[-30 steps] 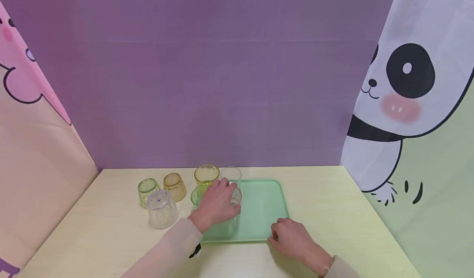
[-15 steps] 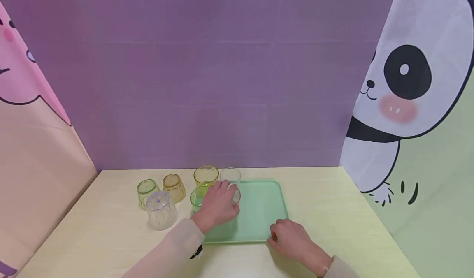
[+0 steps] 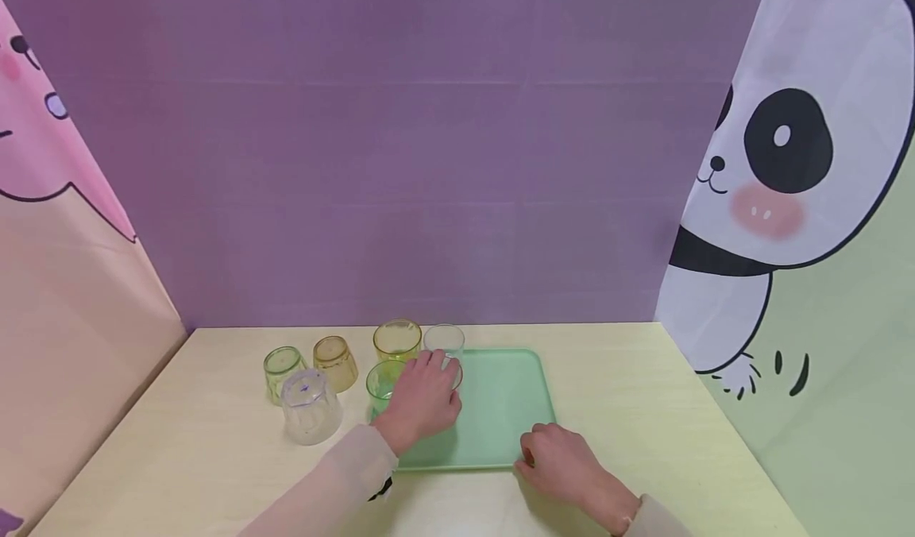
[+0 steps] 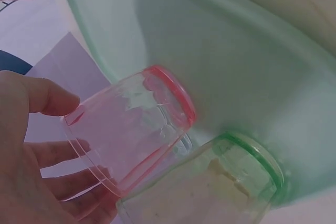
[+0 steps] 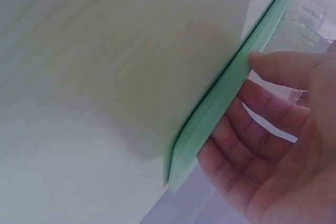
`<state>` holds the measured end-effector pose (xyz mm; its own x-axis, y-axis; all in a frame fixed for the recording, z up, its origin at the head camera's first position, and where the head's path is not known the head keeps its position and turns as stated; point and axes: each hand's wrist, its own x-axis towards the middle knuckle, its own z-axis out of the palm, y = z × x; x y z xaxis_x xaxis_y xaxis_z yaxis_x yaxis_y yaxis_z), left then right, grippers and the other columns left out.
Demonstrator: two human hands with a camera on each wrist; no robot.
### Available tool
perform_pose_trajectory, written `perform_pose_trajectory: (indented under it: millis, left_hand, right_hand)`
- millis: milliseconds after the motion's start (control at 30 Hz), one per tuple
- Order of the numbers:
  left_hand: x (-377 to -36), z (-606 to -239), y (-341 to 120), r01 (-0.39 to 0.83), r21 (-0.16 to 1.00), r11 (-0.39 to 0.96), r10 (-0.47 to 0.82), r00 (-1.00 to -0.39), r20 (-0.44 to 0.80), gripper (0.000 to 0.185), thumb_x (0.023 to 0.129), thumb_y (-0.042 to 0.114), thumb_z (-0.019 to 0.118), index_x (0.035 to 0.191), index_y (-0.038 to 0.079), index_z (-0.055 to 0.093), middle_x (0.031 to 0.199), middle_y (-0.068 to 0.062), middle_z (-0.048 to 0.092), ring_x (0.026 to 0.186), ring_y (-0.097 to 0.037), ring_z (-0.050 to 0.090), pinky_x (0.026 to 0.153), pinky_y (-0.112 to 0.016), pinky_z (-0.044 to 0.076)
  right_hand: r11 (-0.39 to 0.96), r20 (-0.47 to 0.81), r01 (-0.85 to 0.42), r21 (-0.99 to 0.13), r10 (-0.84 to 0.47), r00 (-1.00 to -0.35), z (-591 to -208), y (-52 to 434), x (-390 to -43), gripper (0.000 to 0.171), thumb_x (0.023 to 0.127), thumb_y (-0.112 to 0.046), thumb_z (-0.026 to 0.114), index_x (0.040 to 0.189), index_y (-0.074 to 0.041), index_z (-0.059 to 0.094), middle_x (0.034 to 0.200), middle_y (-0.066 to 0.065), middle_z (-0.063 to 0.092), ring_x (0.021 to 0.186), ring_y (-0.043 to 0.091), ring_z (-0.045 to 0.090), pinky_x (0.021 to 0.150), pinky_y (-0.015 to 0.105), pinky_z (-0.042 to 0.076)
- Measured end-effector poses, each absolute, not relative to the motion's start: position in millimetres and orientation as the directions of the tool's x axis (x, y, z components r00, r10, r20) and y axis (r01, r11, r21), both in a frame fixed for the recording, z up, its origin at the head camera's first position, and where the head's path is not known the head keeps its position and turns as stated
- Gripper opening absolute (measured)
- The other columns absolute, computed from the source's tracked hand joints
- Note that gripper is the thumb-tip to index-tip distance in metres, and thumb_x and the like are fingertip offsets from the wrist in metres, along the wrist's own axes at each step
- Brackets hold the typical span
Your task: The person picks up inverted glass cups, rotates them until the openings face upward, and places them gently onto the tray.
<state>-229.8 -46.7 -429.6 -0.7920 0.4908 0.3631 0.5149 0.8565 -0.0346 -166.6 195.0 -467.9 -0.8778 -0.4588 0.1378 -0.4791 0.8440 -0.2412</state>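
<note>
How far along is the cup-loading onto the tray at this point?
Done: three upright cups, the yellow cup, clear cup and green cup, at the green tray's back left. In hand: the left hand grips a red-rimmed cup on the tray; the right hand steadies its front edge. Left: three inverted cups on the table.

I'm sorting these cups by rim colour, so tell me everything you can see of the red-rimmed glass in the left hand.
The red-rimmed glass is a clear, faceted tumbler that looks like glass or hard plastic, with a thin red band round its mouth. It appears empty. The left hand curls its fingers round it, over the near left part of the green tray. A green-rimmed glass stands right beside it; whether they touch is unclear.
</note>
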Motion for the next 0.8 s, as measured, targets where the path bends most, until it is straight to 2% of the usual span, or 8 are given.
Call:
perform_pose_trajectory:
  millis: [400, 800]
  left_hand:
    - [-231.2, -430.8, -50.4, 0.521, -0.041, 0.852, 0.505, -0.801, 0.322, 0.028, 0.089, 0.022, 0.065, 0.113, 0.007, 0.064, 0.106, -0.012, 0.058, 0.101, -0.032, 0.054, 0.086, -0.046, 0.048]
    - [-228.6, -425.3, -53.7, 0.557, -0.043, 0.829, 0.540, -0.779, 0.320, 0.026, 0.088, 0.019, 0.064, 0.111, 0.008, 0.063, 0.102, -0.011, 0.057, 0.099, -0.032, 0.054, 0.084, -0.045, 0.047]
  right_hand:
    - [0.847, 0.138, -0.478, -0.231, -0.458, -0.878, -469.7, 193.9, -167.2, 0.029, 0.085, -0.019, 0.078, 0.067, -0.018, 0.055, 0.066, -0.009, 0.044, 0.060, 0.008, 0.044, 0.051, 0.028, 0.040]
    - [0.849, 0.131, -0.473, -0.236, -0.455, -0.881, -468.2, 194.3, -166.3, 0.029, 0.085, -0.020, 0.078, 0.067, -0.018, 0.055, 0.067, -0.009, 0.044, 0.061, 0.008, 0.044, 0.052, 0.028, 0.040]
